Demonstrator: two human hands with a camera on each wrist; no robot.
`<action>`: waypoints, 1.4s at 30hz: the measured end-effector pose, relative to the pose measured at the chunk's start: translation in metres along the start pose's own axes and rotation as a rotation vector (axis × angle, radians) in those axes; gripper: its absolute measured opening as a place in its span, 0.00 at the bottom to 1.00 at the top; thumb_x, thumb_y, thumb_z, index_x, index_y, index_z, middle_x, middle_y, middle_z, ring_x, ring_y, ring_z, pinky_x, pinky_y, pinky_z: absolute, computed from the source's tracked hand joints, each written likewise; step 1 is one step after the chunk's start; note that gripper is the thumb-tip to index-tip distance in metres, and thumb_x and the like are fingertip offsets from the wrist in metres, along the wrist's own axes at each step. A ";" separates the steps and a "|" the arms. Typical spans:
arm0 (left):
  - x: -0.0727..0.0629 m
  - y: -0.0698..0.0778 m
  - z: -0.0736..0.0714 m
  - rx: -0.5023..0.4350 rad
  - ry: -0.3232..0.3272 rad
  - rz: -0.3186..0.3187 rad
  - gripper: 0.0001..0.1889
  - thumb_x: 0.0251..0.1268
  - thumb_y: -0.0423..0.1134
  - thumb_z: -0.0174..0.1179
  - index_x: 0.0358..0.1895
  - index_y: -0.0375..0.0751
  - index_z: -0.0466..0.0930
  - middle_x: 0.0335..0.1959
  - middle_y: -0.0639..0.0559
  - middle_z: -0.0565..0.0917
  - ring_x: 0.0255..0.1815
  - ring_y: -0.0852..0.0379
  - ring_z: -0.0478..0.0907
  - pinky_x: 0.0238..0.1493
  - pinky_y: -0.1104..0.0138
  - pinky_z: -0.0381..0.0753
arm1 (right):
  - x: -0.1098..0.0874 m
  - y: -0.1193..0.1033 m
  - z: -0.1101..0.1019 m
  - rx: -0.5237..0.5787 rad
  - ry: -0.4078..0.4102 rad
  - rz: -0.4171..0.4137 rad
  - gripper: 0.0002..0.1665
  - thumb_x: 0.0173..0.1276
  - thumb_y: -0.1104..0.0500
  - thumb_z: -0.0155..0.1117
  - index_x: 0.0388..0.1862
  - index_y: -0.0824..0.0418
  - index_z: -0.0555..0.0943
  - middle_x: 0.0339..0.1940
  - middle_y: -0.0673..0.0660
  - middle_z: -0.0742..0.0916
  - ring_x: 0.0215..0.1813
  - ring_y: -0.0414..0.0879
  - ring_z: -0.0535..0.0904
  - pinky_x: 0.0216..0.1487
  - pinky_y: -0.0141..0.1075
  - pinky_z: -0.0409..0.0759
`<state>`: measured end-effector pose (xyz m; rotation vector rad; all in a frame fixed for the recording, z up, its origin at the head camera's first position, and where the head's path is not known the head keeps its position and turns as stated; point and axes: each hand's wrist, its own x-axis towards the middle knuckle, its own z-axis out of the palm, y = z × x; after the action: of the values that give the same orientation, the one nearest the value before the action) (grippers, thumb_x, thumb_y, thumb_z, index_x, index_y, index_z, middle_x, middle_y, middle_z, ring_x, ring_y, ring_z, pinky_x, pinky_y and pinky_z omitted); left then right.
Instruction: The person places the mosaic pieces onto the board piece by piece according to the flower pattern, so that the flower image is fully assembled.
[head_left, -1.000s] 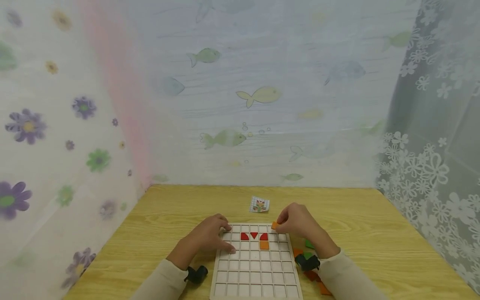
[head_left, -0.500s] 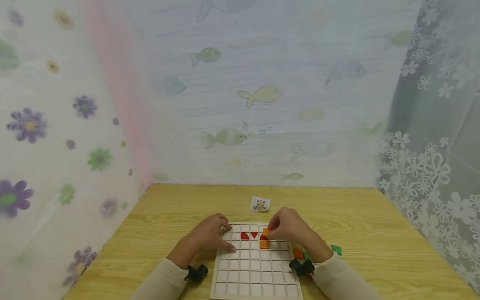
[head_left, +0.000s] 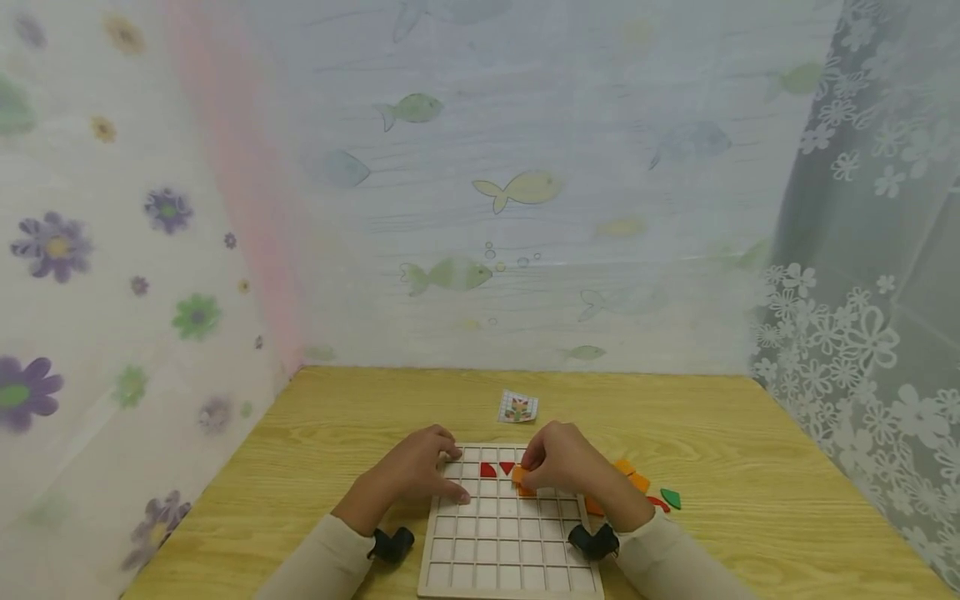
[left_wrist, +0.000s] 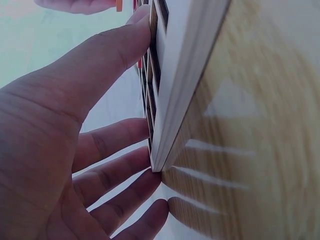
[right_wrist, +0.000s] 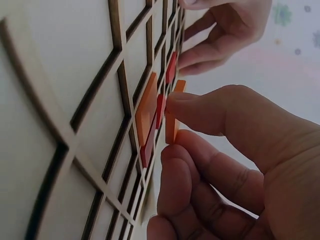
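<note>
A pale wooden grid board [head_left: 487,553] lies on the table. My left hand [head_left: 416,473] rests at its upper left, thumb on the grid and the other fingers extended at the edge. Between thumb and fingertips my right hand [head_left: 567,461] pinches an orange square tile [right_wrist: 172,120], held just above the board. Under it, another orange square tile [right_wrist: 146,110] is set in the grid, partly hidden in the head view. A red quarter-round tile [head_left: 488,471] and a red triangle tile [head_left: 507,468] sit in the same row; a further red tile [right_wrist: 147,150] shows in the right wrist view.
Beyond the board lies a small card [head_left: 517,407] printed with a coloured pattern on a grid. Loose orange tiles [head_left: 633,477], a red tile [head_left: 659,504] and a green tile [head_left: 671,498] lie right of the board, partly behind the right forearm. Patterned curtains [head_left: 525,317] surround the table.
My right hand has carried the orange tile leftward and toward me, from the board's upper right to over the set tiles. My left hand has stayed in place.
</note>
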<state>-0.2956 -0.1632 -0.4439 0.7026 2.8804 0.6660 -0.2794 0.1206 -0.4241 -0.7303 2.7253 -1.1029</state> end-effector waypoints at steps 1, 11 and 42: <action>0.000 0.000 0.000 -0.001 0.003 0.001 0.38 0.45 0.62 0.81 0.59 0.44 0.87 0.65 0.48 0.79 0.66 0.44 0.77 0.65 0.48 0.79 | 0.000 -0.002 0.000 0.001 -0.002 -0.004 0.06 0.55 0.65 0.80 0.32 0.59 0.90 0.29 0.48 0.89 0.31 0.41 0.82 0.34 0.36 0.84; -0.002 0.005 -0.002 -0.018 0.011 0.000 0.37 0.44 0.59 0.83 0.57 0.41 0.88 0.64 0.46 0.79 0.65 0.43 0.77 0.65 0.47 0.79 | 0.005 -0.006 0.010 -0.042 -0.038 -0.046 0.06 0.55 0.62 0.82 0.31 0.58 0.91 0.28 0.47 0.90 0.31 0.39 0.83 0.34 0.35 0.84; 0.001 -0.001 0.001 -0.008 0.011 0.013 0.38 0.45 0.62 0.82 0.58 0.44 0.88 0.63 0.49 0.80 0.65 0.45 0.77 0.65 0.49 0.79 | 0.007 -0.010 0.014 -0.065 -0.067 -0.006 0.08 0.55 0.62 0.84 0.32 0.57 0.91 0.29 0.46 0.89 0.33 0.39 0.83 0.37 0.37 0.84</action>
<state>-0.2967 -0.1635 -0.4457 0.7187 2.8839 0.6854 -0.2774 0.1023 -0.4272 -0.7707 2.7154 -0.9769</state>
